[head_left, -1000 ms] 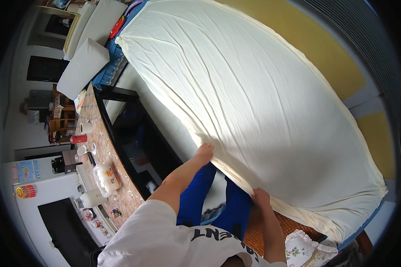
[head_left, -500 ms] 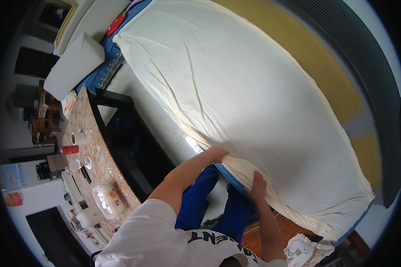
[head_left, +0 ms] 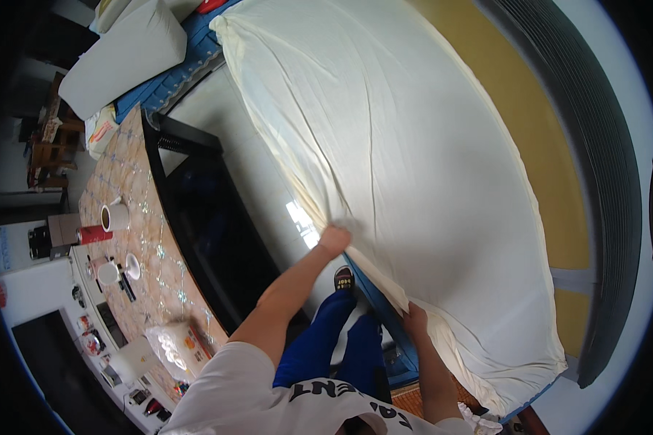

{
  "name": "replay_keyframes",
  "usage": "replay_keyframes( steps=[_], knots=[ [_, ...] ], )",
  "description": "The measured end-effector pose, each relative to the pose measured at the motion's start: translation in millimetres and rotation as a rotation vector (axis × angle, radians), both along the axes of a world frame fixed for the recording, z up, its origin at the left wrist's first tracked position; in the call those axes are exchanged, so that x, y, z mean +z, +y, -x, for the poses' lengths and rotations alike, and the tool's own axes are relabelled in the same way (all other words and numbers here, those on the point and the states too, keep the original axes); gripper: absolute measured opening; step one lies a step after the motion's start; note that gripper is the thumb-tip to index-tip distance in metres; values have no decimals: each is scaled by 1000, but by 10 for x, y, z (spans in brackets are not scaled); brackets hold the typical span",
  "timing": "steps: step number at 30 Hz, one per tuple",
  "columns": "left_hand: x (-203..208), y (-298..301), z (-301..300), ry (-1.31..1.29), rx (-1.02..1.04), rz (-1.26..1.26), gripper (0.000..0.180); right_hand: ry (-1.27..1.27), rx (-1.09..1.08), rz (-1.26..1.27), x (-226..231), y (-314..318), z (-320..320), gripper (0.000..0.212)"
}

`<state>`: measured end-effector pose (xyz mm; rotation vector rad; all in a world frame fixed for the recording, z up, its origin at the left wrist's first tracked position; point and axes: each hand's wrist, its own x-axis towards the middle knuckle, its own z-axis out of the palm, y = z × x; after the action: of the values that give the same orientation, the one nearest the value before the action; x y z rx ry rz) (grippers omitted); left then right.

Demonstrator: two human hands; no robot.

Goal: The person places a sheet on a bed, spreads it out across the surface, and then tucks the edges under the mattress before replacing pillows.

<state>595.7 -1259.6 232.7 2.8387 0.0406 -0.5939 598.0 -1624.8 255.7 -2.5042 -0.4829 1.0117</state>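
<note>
A large cream sheet [head_left: 428, 159] lay in front of you, stretched over a long, low piece of furniture with a blue side [head_left: 374, 293]. Both of your hands were at the edge of the sheet nearest your body, and most of the cloth spread ahead of them and to their right. Your left hand [head_left: 336, 239] was closed in a fist on this edge, with creases fanning out from it across the fabric. Your right hand [head_left: 415, 319] pinched the same edge nearer to you, its fingertips partly hidden. Between the two hands the hem ran in a nearly straight line, the blue side showing just below it. Beyond the right hand, the cloth was bunched toward the near corner.

Your blue trousers [head_left: 308, 341] and one dark slipper [head_left: 344, 279] showed beneath your arms, on a pale tiled floor [head_left: 250, 148]. To your left, well apart from the sheet, a patterned worktop [head_left: 149, 210] held a white mug [head_left: 116, 217], a red can [head_left: 94, 234] and a plastic-wrapped pack [head_left: 175, 351].
</note>
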Motion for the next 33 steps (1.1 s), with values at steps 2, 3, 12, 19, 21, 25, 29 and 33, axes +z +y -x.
replay_keyframes(
  steps=[2,3,12,19,21,25,29,33],
  knots=[
    [58,554,-69,49,1,-140,11,33,24,59,-11,64,-37,26],
    [42,828,-67,7,39,-208,11,21,24,28,-58,90,-69,25],
    [597,2535,-601,-54,-106,-300,17,14,146,359,41,430,-634,18],
    [491,3155,-1422,652,19,-26,32,230,99,648,-447,711,-845,29],
    [312,3319,-1527,745,-76,48,49,177,58,661,-376,1105,-1028,35],
    [567,3263,-1965,704,-147,124,67,31,-26,280,-127,2034,-1580,49],
    [379,3441,-2026,745,-371,-217,33,-64,31,-176,-46,3247,-1904,72],
    [522,3729,-2205,710,-518,-240,15,44,110,-366,-114,4184,-1934,70]
  ],
)
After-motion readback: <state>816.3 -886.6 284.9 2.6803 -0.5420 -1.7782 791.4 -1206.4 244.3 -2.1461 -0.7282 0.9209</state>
